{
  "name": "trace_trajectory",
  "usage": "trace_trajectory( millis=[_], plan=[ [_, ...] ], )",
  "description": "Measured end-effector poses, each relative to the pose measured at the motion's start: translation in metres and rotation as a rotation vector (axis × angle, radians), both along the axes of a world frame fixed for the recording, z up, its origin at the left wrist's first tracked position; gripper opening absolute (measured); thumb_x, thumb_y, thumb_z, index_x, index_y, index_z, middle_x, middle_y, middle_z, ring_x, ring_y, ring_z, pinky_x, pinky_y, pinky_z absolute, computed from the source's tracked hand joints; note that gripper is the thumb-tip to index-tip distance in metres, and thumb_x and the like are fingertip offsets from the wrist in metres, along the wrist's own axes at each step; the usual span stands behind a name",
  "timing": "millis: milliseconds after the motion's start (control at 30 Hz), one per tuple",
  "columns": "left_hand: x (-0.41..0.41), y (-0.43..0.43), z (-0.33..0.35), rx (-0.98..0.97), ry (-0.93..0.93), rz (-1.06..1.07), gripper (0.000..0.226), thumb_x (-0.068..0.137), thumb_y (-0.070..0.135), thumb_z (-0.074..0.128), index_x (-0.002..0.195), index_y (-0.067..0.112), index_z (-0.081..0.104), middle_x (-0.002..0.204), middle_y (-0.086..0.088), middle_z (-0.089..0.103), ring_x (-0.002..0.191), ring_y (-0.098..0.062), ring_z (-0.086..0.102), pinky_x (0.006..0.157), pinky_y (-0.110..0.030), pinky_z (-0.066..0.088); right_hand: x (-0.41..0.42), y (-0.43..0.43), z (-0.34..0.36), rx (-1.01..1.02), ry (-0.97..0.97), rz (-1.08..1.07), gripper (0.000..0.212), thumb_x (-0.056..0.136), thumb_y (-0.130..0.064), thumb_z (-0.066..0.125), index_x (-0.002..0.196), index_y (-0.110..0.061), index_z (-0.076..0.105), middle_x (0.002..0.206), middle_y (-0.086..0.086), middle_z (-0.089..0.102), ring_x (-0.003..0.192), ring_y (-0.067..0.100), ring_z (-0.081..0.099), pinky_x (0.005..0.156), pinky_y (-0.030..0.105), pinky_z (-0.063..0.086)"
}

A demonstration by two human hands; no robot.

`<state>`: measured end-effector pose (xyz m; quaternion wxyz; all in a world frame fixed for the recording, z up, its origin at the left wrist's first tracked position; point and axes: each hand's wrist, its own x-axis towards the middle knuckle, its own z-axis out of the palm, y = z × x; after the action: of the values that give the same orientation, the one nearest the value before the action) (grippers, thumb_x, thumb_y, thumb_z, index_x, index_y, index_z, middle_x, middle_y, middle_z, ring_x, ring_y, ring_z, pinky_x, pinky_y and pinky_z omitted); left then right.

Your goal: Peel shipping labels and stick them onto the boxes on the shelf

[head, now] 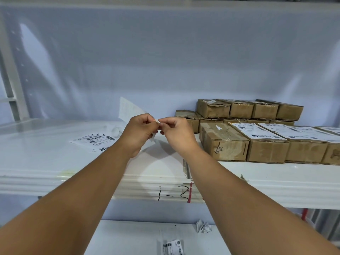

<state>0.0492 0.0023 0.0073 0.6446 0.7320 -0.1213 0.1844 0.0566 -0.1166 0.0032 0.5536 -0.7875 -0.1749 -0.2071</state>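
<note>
While aloft, label [128, 109] between left hand [139, 131], right hand [177, 133].

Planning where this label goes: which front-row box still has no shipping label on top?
The leftmost front-row box, with a pen scribble on its front. Its top bears no printed label; the boxes to its right carry white labels.

Head view faces forward-down, near the shelf [36, 159].
</note>
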Motion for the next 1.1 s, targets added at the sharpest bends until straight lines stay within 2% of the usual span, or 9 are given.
trace_trajectory(
  millis=[167,300,533,633,733,833,933,1000,1100],
  plan=[
    [0.001,0.000,-0.001,-0.019,-0.019,0.009,0.026,0.086,-0.002,0.050,0.063,0.009,0.047,0.052,-0.001,0.046,0.046,-0.010,0.039,0.054,-0.024,0.033,-0.003,0.000,0.000,-0.009,-0.007,0.032,0.019,0.091,-0.013,0.055,0.091,-0.015,0.074,0.084,-0.008,0.070,0.086,0.013,0.066,0.087,0.028,0.052],
    [0.001,0.000,-0.002,-0.001,-0.046,0.012,0.023,0.088,0.001,0.050,0.066,0.009,0.048,0.046,0.005,0.046,0.056,-0.018,0.039,0.052,-0.025,0.032,-0.004,0.000,0.001,0.010,0.007,0.050,0.021,0.092,-0.020,0.056,0.079,-0.017,0.071,0.082,-0.002,0.071,0.084,0.018,0.066,0.083,0.032,0.051],
    [0.002,0.000,-0.003,0.155,-0.150,0.059,0.015,0.090,0.011,0.060,0.079,0.001,0.062,0.064,-0.003,0.051,0.051,-0.004,0.043,0.055,-0.015,0.037,-0.002,-0.002,0.003,0.083,0.053,0.012,0.027,0.094,-0.019,0.054,0.068,-0.020,0.063,0.072,-0.002,0.067,0.071,0.016,0.065,0.082,0.038,0.052],
    [0.001,-0.001,-0.003,0.152,-0.129,0.053,0.016,0.088,0.008,0.060,0.078,-0.004,0.058,0.065,-0.003,0.047,0.058,-0.011,0.041,0.061,-0.023,0.035,-0.002,-0.002,0.003,0.067,0.038,-0.052,0.031,0.095,-0.020,0.051,0.065,-0.020,0.059,0.073,0.003,0.067,0.073,0.020,0.066,0.079,0.038,0.051],
    [-0.002,-0.003,-0.001,0.122,-0.097,0.041,0.016,0.087,0.005,0.057,0.079,-0.008,0.056,0.068,-0.009,0.048,0.060,-0.014,0.041,0.062,-0.025,0.035,-0.002,-0.003,0.003,0.079,0.031,-0.082,0.035,0.095,-0.019,0.048,0.061,-0.019,0.056,0.064,0.001,0.061,0.073,0.025,0.063,0.072,0.034,0.049],
    [-0.003,-0.003,0.003,0.005,-0.012,0.047,0.019,0.087,0.002,0.049,0.069,0.006,0.053,0.065,-0.001,0.060,0.054,-0.015,0.043,0.056,-0.023,0.037,-0.002,-0.006,0.005,0.133,0.053,-0.102,0.032,0.097,-0.019,0.045,0.069,-0.012,0.058,0.061,-0.003,0.057,0.059,0.011,0.056,0.058,0.022,0.042],
    [-0.001,0.001,0.006,-0.143,0.074,0.060,0.021,0.085,0.003,0.042,0.066,0.009,0.046,0.064,0.000,0.058,0.048,-0.018,0.035,0.047,-0.022,0.029,0.000,-0.010,0.006,0.236,0.086,-0.146,0.029,0.098,-0.018,0.044,0.076,-0.008,0.060,0.062,-0.005,0.056,0.048,0.002,0.051,0.045,0.011,0.036],
    [-0.001,0.003,0.006,-0.273,0.134,0.079,0.021,0.086,0.003,0.039,0.066,0.009,0.043,0.068,-0.004,0.049,0.042,-0.015,0.038,0.042,-0.019,0.030,0.005,-0.011,0.004,0.281,0.097,-0.187,0.032,0.098,-0.020,0.044,0.072,-0.010,0.058,0.061,-0.002,0.056,0.050,0.007,0.050,0.051,0.018,0.039],
    [0.002,0.006,0.006,-0.588,0.171,0.141,0.021,0.089,0.001,0.037,0.069,0.005,0.043,0.070,-0.008,0.048,0.040,-0.010,0.059,0.041,-0.016,0.046,0.009,-0.011,0.003,0.364,0.092,-0.230,0.036,0.098,-0.021,0.044,0.065,-0.012,0.055,0.057,0.000,0.054,0.047,0.008,0.049,0.057,0.026,0.041]
  ],
)
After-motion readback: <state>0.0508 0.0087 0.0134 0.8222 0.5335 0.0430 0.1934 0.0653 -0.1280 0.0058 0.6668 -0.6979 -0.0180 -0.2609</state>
